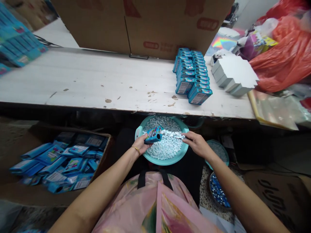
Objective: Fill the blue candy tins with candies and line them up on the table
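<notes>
below the table (109,77) edge, left hand (143,144) grips a blue box (153,135) over a basin (165,162), right hand (197,144) pinches something unclear.

1 large carton (167,22) atop table (92,77); red bag (289,55) right.

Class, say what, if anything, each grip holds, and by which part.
The left grip holds a blue box by its left end; what, if anything, the right grip holds cannot be told.

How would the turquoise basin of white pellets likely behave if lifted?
The turquoise basin probably feels heavy for its size, as white pellets cover its inside. These, small and loose, would likely slide if it tilted. The basin has an even, round outline, so it seems fairly stiff.
</notes>
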### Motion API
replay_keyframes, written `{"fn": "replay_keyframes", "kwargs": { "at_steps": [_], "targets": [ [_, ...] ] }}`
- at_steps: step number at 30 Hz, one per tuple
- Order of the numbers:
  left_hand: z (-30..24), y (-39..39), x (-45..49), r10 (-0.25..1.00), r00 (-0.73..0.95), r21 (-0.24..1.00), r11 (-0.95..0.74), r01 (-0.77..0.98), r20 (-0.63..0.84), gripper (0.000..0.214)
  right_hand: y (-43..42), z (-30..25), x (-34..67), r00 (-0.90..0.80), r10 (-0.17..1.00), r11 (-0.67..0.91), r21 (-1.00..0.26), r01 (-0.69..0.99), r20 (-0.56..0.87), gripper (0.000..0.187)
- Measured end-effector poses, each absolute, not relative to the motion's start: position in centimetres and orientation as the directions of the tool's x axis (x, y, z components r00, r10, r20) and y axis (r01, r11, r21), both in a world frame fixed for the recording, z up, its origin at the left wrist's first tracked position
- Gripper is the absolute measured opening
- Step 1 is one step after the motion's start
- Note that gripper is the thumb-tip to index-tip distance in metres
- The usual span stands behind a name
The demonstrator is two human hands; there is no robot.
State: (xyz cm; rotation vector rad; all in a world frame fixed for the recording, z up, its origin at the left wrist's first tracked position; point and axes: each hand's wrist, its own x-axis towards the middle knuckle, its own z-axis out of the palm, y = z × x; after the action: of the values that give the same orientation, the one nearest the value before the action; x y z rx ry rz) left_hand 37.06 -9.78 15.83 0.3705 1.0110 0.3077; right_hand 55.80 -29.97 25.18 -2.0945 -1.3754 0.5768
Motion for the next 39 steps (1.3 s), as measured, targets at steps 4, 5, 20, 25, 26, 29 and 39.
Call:
{"fn": "replay_keyframes", "kwargs": {
  "at_steps": [4,5,20,25,26,29,39],
  "targets": [
    [15.6,-10.1,37.8,0.394,0.482,0.421,0.905,-0.055,-0.783,0.011,-28.9,26.9,54.5,0.341,0.929,-0.367,-0.456,0.811,-0.142,0.030],
    [15.5,-10.1,37.8,0.389,0.491,0.419,0.907,-0.054,-0.779,0.012,-28.5,27.5,54.2,0.341,0.926,-0.377,-0.386,0.842,-0.161,0.030],
    [15.7,-9.9,37.1,0.422,0.551,0.460,0.885,-0.076,-0.720,0.016,-25.5,32.2,53.8,0.326,0.941,-0.337,-0.264,0.904,-0.085,0.019],
    [16.0,-10.5,37.0,0.404,0.678,0.418,0.895,-0.154,-0.614,0.025,-25.6,26.6,53.1,0.556,0.820,-0.431,-0.782,0.450,-0.131,0.036],
    [16.2,-10.6,37.0,0.399,0.702,0.423,0.893,-0.152,-0.590,0.030,-25.1,25.1,52.4,0.577,0.801,-0.406,-0.851,0.333,-0.157,0.039],
    [16.5,-10.9,36.7,0.357,0.748,0.442,0.892,-0.095,-0.559,0.040,-23.8,22.4,51.3,0.587,0.807,-0.239,-0.942,0.235,-0.058,0.037],
    [18.2,-11.2,35.3,0.128,0.776,0.482,0.842,0.244,-0.617,0.041,-23.0,22.6,52.3,0.276,0.961,-0.066,-0.976,0.207,-0.007,0.044]
  ]
}}
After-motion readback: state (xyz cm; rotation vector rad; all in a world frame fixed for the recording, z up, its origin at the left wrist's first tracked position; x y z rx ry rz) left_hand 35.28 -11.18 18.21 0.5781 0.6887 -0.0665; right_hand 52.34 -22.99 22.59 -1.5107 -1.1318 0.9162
